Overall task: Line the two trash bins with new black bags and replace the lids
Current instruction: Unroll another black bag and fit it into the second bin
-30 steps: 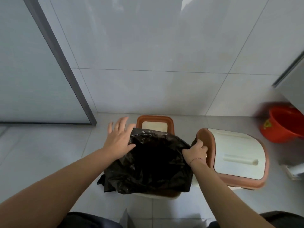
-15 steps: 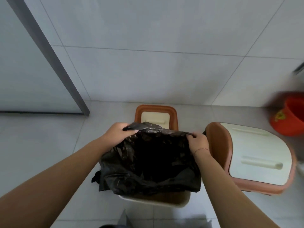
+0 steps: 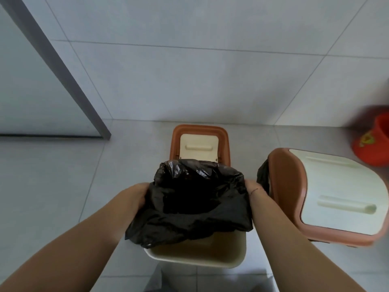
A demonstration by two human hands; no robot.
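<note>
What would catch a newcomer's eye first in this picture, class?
The crumpled black plastic bag in the centre, gripped at its sides by the left hand and right hand over the open cream plastic bin. Then the lidded brown-and-cream bin at right.

The fingers of the left hand [image 3: 136, 197] and the right hand [image 3: 253, 189] are hidden behind the crumpled black bag [image 3: 189, 203], so their grip cannot be judged. The bag covers most of the cream bin [image 3: 200, 253], hiding its inside and far rim. The loose lid [image 3: 199, 146] behind is partly blocked. The red bucket [image 3: 374, 144] is blurred and cut off by the right edge.
</note>
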